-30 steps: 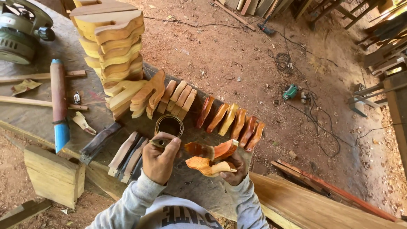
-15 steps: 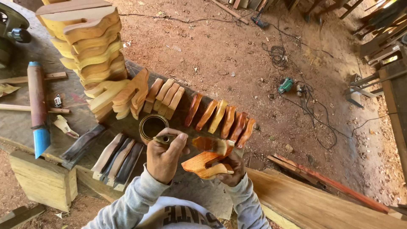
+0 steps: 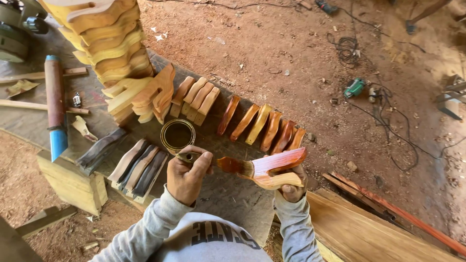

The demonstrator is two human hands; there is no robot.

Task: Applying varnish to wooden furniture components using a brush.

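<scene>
My left hand [image 3: 188, 175] grips the handle of a paintbrush [image 3: 228, 165] whose wet bristles lie against a curved wooden piece [image 3: 279, 167]. That piece is glossy red-brown on top and pale underneath. My right hand [image 3: 291, 189] holds it from below. An open tin of dark varnish [image 3: 177, 135] stands just beyond my left hand on the grey workbench [image 3: 228, 194]. A row of varnished curved pieces [image 3: 262, 127] lies behind the brush.
Tall stack of pale shaped wooden parts [image 3: 114, 53] at the back left, dark pieces [image 3: 141, 167] near the bench edge, a blue-handled tool [image 3: 56, 104], planks [image 3: 369, 228] at right. Cables and a green power tool [image 3: 354, 88] lie on the dirt floor.
The brush has moved from near the tin onto the wooden piece, and the piece now shows a wet red top face. The view has shifted closer and to the right.
</scene>
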